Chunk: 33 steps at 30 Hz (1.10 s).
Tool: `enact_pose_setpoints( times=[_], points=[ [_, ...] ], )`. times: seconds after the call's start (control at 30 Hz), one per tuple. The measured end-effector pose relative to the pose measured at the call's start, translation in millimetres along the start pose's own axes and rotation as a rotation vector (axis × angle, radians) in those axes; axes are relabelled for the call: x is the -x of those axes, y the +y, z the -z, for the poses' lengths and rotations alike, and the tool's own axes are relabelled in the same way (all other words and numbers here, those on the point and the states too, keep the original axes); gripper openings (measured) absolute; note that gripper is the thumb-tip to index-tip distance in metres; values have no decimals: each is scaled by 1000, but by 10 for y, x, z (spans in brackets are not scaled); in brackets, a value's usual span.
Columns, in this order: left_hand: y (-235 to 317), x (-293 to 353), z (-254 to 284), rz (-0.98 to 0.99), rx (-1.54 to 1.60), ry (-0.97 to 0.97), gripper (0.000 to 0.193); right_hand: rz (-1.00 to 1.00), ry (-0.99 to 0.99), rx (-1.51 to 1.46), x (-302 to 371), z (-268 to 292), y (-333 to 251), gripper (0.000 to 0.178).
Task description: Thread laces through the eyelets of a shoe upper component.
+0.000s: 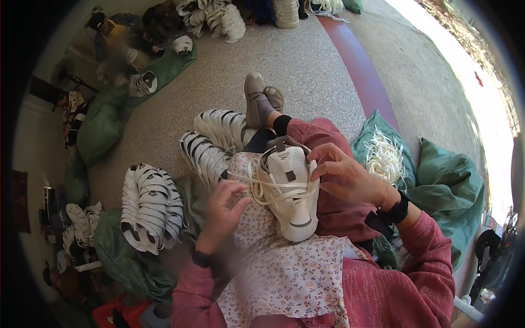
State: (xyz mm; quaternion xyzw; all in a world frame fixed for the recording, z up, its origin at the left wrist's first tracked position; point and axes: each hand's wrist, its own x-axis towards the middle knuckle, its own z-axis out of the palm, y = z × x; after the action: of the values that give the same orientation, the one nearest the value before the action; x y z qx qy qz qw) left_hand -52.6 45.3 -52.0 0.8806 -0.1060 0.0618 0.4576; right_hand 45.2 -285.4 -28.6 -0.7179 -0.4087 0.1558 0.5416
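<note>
On my lap rests a white sneaker with a grey-brown collar and tongue patch, its toe pointing toward me. A cream shoelace crosses its front and loops out on the left side. My left hand is raised just left of the sneaker near the loop, thumb and fingers apart, with nothing visible in it. Beside the sneaker's right upper edge is my right hand, its fingers curved and spread near the eyelets. Whether those fingertips touch the sneaker is hard to tell.
Nested stacks of white shoe uppers lie to my left, with more beyond my legs. A bundle of white laces sits on a green sack at right. Other people sit at the far left.
</note>
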Motion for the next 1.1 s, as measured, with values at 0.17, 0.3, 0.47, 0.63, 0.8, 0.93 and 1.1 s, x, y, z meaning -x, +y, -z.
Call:
enact_pose_setpoints(
  times=[0.17, 0.3, 0.47, 0.63, 0.8, 0.93, 1.1],
  points=[
    [440, -144, -224, -195, -96, -32, 35, 123, -66, 434, 2, -179, -122, 26],
    [508, -320, -309, -272, -203, -83, 38, 95, -99, 287, -30, -131, -87, 23],
    [233, -394, -322, -326, -114, -141, 36, -45, -72, 181, -50, -166, -125, 17],
    [311, -436, -307, -226, -18, -149, 30, -116, 151, 45, -14, -313, -55, 16],
    [317, -528, -281, -245, -92, -169, 22, -128, 307, 162, 33, -409, -22, 16],
    [333, -613, -271, -303, -174, -163, 21, -162, 247, 145, 39, -377, -53, 12],
    [408, -725, -217, -243, -138, -289, 21, -330, 62, -161, 22, -229, -63, 7]
  ],
)
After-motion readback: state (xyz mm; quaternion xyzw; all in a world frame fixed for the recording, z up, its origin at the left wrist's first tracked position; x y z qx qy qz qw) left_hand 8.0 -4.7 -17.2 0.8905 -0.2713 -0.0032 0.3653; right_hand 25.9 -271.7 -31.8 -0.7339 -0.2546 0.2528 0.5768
